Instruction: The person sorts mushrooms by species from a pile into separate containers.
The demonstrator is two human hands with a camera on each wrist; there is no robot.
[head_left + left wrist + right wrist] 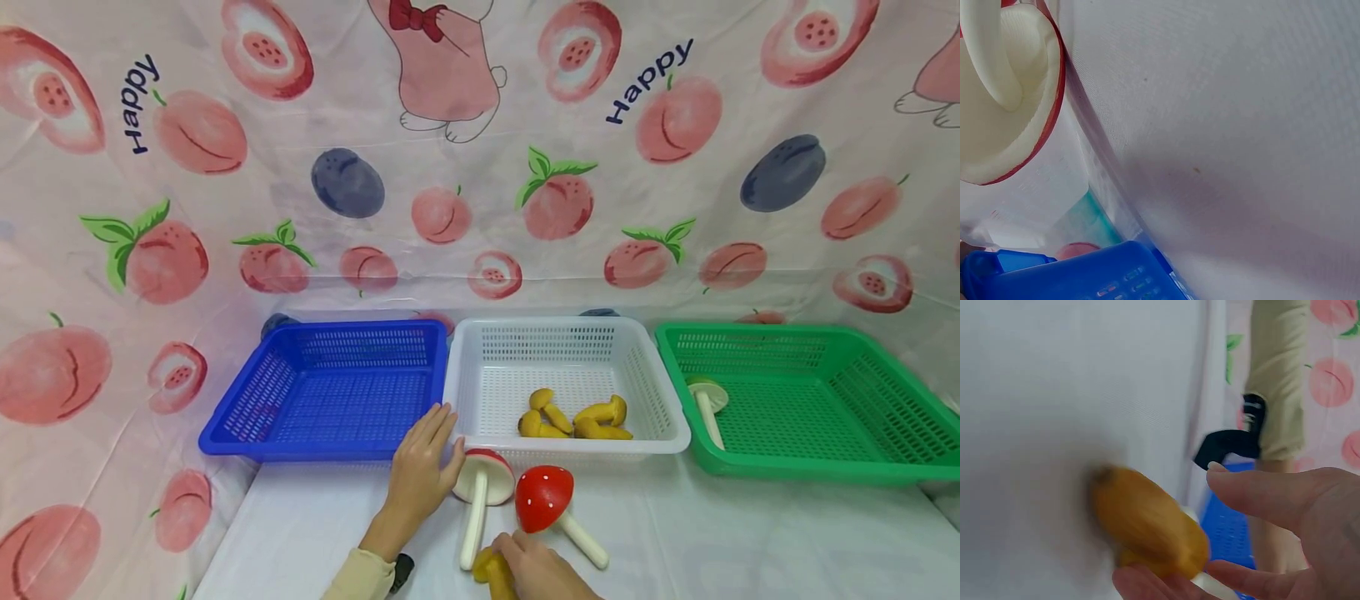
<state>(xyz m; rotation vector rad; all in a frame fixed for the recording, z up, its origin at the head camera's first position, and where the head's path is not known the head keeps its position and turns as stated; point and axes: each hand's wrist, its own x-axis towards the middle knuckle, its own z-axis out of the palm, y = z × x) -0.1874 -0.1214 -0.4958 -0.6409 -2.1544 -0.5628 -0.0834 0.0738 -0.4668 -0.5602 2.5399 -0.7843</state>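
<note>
My left hand (422, 471) reaches forward with straight fingers, at the adjoining rims of the blue basket (315, 447) and the white basket (562, 447). Beside its thumb, a red-capped toy mushroom (480, 487) leans with its pale underside showing; the left wrist view shows its cap (1035, 134) close by. Low in the head view, my right hand (542, 568) is at a yellow toy mushroom (497, 573). The right wrist view shows fingertips touching this blurred yellow mushroom (1144, 515), with the thumb apart from it. Another red mushroom (545, 498) with white dots lies just beyond that hand.
Several yellow mushrooms (540, 425) lie in the white basket. The green basket (825, 467) at the right holds a pale-stemmed mushroom (708, 408). A fruit-print cloth (480, 150) hangs behind the baskets. White cloth (712, 533) covers the table.
</note>
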